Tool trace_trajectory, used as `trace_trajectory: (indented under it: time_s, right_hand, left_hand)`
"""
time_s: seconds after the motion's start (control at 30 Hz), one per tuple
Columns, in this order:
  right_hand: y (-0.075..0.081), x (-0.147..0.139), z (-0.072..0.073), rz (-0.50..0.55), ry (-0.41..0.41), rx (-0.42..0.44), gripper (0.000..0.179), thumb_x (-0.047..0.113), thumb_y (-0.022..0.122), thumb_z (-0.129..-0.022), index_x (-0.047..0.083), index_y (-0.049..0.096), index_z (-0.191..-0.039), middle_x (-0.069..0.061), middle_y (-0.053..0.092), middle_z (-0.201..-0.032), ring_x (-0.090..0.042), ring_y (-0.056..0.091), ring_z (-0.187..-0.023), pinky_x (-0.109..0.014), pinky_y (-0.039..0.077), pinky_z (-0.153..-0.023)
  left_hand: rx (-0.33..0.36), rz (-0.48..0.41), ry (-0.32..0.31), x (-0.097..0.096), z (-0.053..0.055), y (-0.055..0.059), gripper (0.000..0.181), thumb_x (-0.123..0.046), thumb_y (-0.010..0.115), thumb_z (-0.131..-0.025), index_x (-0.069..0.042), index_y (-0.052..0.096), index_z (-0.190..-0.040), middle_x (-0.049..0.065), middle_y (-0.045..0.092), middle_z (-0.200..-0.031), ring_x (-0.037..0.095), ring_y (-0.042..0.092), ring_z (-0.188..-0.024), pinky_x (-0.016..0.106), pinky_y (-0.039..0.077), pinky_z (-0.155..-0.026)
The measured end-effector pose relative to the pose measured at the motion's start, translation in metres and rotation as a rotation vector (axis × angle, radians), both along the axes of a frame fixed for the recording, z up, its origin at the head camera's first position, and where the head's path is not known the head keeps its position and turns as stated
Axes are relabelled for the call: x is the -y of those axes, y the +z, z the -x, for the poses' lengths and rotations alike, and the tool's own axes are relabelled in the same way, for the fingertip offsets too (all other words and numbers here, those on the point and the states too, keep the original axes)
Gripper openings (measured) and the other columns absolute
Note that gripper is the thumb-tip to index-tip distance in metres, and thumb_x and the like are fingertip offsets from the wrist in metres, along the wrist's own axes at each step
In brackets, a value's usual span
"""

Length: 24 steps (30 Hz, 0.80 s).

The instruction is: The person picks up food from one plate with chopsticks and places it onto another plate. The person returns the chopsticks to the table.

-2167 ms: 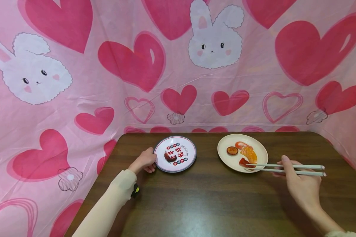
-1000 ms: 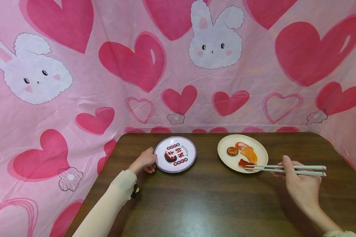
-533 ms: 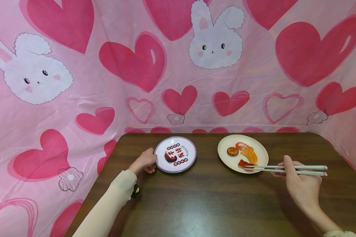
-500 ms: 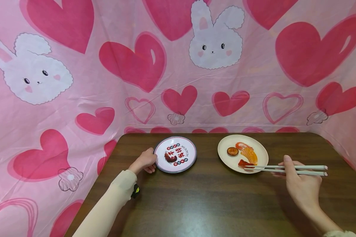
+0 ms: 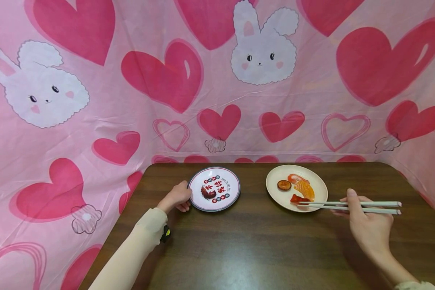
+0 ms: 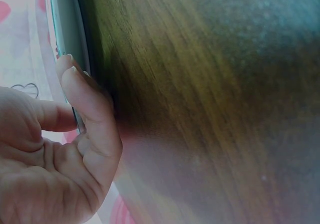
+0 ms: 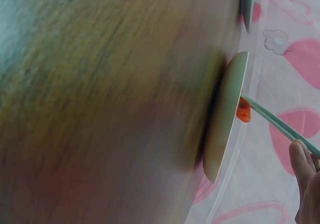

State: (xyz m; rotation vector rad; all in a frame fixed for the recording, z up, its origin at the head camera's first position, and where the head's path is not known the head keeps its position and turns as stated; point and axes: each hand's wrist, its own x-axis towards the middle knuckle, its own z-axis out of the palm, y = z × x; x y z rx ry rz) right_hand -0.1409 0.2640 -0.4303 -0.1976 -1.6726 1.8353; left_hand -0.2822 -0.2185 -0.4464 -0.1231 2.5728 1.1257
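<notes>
My left hand [image 5: 175, 196] pinches the left rim of a white plate [image 5: 197, 183] with a blue edge and red lettering. In the left wrist view its thumb and curled fingers meet at that rim. My right hand [image 5: 372, 229] holds a pair of pale green chopsticks [image 5: 380, 204] over the right side of a cream plate [image 5: 280, 198]. Their tips are at a small red food piece [image 5: 297, 199] near this plate's front rim; the right wrist view shows the red piece [image 7: 243, 111] showing above the rim beside the tips. I cannot tell whether the tips grip it.
On the cream plate also lie a round brown slice [image 5: 284, 185], a shrimp-like piece [image 5: 297, 177] and an orange slice with pale lines [image 5: 305, 189]. Both plates stand on a dark wooden table [image 5: 239, 249], near its back edge. A pink heart-and-rabbit cloth [image 5: 217, 92] hangs behind.
The chopsticks' back ends have shifted slightly right, and their tips slightly left on the red piece, which has turned a little. The left hand and the white plate stay in place.
</notes>
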Motion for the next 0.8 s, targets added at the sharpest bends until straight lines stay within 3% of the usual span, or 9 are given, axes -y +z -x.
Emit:
trace_trajectory:
  time_s: [0.47,0.8]
  right_hand:
    - [0.0057,0.0026,0.0019,0.057,0.024,-0.040,0.031,0.009,0.068,-0.102,-0.017,0.069,-0.087,-0.014,0.074,-0.072,-0.021,0.075,-0.058,-0.032,0.059,-0.055]
    - [0.0074,0.0070,0.0038,0.026,0.025,-0.083,0.031,0.008,0.068,-0.102,-0.020,0.067,-0.088,-0.012,0.074,-0.075,-0.019,0.074,-0.057,-0.032,0.058,-0.054]
  left_hand:
    - [-0.003,0.013,0.001,0.0003,0.0008,-0.0009,0.036,-0.012,0.044,-0.106,0.006,0.043,-0.136,0.018,0.061,-0.071,0.019,0.058,-0.048,0.033,0.057,-0.046]
    - [-0.015,0.034,-0.005,0.0004,0.0012,0.0010,0.036,-0.011,0.046,-0.105,0.007,0.044,-0.135,0.018,0.060,-0.072,0.020,0.057,-0.049,0.032,0.056,-0.046]
